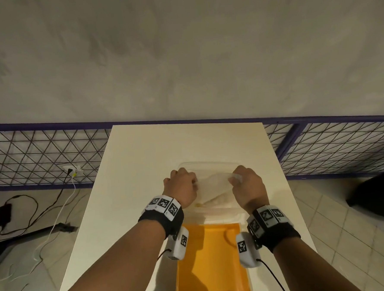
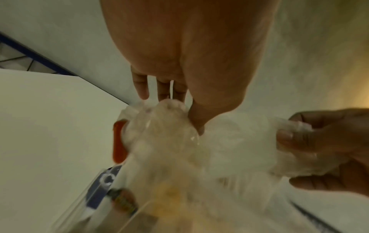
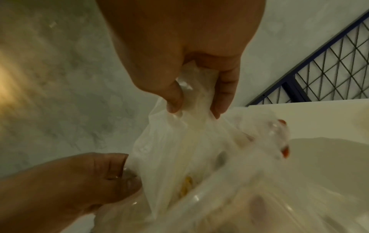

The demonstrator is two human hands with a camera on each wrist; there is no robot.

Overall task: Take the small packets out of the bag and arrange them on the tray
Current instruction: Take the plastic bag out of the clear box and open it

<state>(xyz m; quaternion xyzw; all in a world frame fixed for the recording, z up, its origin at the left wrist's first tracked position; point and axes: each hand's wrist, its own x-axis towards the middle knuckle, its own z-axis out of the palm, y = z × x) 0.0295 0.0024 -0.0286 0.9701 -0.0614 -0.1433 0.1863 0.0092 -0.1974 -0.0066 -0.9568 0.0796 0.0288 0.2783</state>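
Both forearms are extended forward, roughly parallel, backs of the hands turned up. A black band with white marker blocks is worn on each wrist. The left hand (image 1: 182, 186) is closed, thumb and fingertips pinched together. The right hand (image 1: 248, 184) is likewise closed, thumb pressed against curled fingers (image 3: 226, 97). The two hands are held level, somewhat apart.

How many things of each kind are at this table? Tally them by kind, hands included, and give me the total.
Orange tray: 1
Clear plastic bag: 1
Clear container: 1
Hands gripping the bag: 2, left hand and right hand
Packets: too blurred to count
Total: 5, packets aside
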